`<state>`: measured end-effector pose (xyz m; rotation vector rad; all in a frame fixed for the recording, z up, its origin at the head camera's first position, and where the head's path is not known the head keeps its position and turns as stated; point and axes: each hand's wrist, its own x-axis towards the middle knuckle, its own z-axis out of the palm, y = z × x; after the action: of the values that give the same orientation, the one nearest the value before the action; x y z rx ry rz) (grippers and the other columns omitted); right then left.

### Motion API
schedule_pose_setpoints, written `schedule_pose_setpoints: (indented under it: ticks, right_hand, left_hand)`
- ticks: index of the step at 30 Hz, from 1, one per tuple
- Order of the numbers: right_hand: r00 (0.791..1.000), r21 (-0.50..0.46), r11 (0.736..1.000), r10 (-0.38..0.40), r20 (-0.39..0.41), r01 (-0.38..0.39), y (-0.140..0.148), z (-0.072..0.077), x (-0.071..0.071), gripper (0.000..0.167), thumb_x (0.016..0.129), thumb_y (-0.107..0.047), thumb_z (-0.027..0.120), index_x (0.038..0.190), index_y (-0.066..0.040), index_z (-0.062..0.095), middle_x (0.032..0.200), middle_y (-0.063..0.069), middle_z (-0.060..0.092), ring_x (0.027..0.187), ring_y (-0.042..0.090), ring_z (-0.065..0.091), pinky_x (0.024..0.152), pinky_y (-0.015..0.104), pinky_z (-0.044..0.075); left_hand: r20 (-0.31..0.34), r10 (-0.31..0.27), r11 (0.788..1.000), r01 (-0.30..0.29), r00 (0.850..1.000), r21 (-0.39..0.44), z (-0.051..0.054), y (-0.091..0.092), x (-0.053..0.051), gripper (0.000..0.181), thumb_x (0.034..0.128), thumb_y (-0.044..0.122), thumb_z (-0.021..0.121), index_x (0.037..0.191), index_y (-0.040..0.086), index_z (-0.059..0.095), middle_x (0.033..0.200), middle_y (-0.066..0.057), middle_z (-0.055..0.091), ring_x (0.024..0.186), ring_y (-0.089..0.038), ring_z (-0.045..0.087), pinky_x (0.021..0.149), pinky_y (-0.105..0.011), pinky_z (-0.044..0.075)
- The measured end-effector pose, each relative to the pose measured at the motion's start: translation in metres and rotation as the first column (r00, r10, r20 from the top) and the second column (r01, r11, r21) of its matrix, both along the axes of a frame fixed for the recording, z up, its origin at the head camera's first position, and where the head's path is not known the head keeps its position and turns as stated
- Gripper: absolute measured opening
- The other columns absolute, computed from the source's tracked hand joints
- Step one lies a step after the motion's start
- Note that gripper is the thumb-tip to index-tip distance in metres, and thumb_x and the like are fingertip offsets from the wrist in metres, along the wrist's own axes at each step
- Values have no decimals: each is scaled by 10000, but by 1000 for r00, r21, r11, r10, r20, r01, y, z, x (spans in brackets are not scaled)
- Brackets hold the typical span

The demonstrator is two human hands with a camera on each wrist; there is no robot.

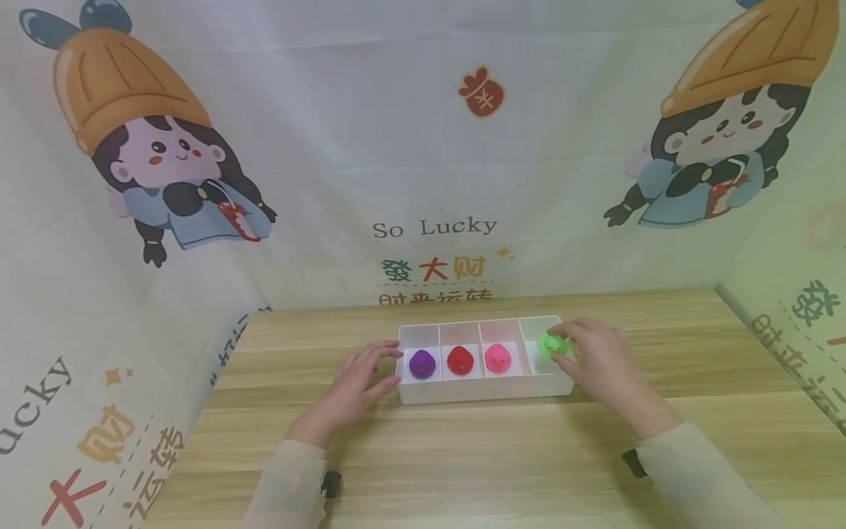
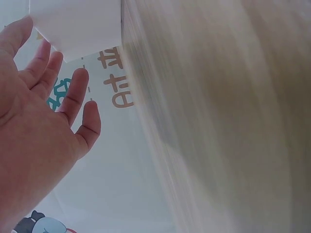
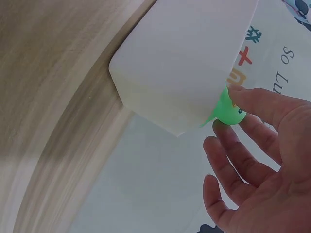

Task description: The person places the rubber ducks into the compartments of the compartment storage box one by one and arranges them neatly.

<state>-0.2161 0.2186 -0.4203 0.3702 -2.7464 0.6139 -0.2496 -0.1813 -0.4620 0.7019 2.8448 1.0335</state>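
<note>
A white divided box stands on the table, with a purple toy duck, a red toy duck and a pink toy duck each in its own compartment. My right hand pinches a green toy duck between thumb and fingers at the rightmost compartment. In the right wrist view that green duck shows at the box's upper edge. My left hand is at the box's left end, fingers loosely extended; the left wrist view shows fingertips by the box wall.
The box sits on a wood-grain table. A white cloth printed with cartoon figures and lettering hangs behind the table and along both sides.
</note>
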Motion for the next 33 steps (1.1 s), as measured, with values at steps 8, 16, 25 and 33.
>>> schedule_pose_setpoints:
  ticks: [8, 16, 25, 33]
  right_hand:
    - [1000, -1, 1000, 19, 21, -19, -1, -9, -4, 324, 868, -121, 821, 1174, -60, 733, 1133, 148, 732, 1018, 349, 669, 933, 638, 481]
    - [998, 21, 998, 60, 30, -60, -3, -12, -11, 318, 853, -114, 835, 1149, -56, 737, 1104, 115, 743, 1005, 324, 684, 941, 612, 506]
    - [991, 84, 993, 71, 113, -81, -6, -7, -21, 310, 823, -115, 868, 1106, -79, 746, 1075, 67, 767, 1029, 292, 694, 1005, 669, 405]
    - [978, 130, 986, 76, 192, -102, -10, -3, -29, 279, 818, -117, 863, 1072, -86, 751, 1013, 32, 774, 980, 255, 701, 1036, 702, 342]
  left_hand:
    - [5, -4, 1000, 4, 1000, 3, -1, -1, -1, 412, 1020, 273, 651, 1406, 179, 543, 1636, -44, 417, 1415, -355, 398, 1180, -646, 246]
    - [-6, -5, 1000, 5, 1000, 8, 0, 0, 0, 408, 1021, 265, 650, 1405, 175, 544, 1630, -40, 425, 1416, -363, 400, 1182, -648, 243]
    - [-12, -1, 1000, 1, 1000, 0, -1, 0, -1, 406, 1018, 258, 653, 1402, 176, 547, 1628, -44, 429, 1415, -371, 405, 1183, -660, 244]
    - [-21, -5, 1000, 5, 1000, 0, -2, 0, -1, 408, 1018, 250, 653, 1401, 158, 547, 1628, -79, 428, 1418, -384, 401, 1179, -662, 241]
